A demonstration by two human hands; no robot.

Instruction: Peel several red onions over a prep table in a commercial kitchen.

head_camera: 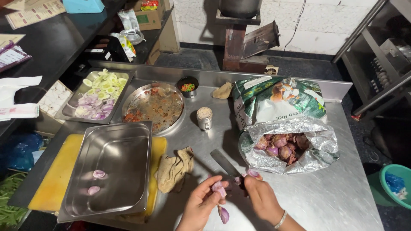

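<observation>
**Peeling a small onion at the steel worktop**

We see both hands low in the head view, close together over the steel worktop (334, 192). The left hand (200, 204) has its fingers (214, 185) closed around a small peeled purple onion (219, 187), held up at the fingertips. The right hand (262, 197) grips a knife (227, 164) — its fingers are wrapped about the handle, and the broad blade points up and away toward the left, lying just above the worktop. A loose piece of purple onion skin (224, 214) hangs below the left hand, and another piece (254, 173) lies just beside the right hand's knuckles.

Right of the knife sits an open foil-lined sack (291, 128), slumped on its side, with unpeeled purple onions (280, 147) showing in its mouth. Left of the hands lies a crumpled tan cloth (173, 169), touching the edge of a yellow cutting board (55, 179). On that board stands a deep steel tray (111, 171) holding two peeled onion pieces (96, 182) (one nearer the middle, one lower down).

Farther back we find a second tray (70, 112) with sliced onion and pale green slices, a round steel plate (156, 105) smeared with reddish scraps, a small steel shaker (204, 117), and a little dark bowl (187, 85) of chopped colourful bits.
</observation>
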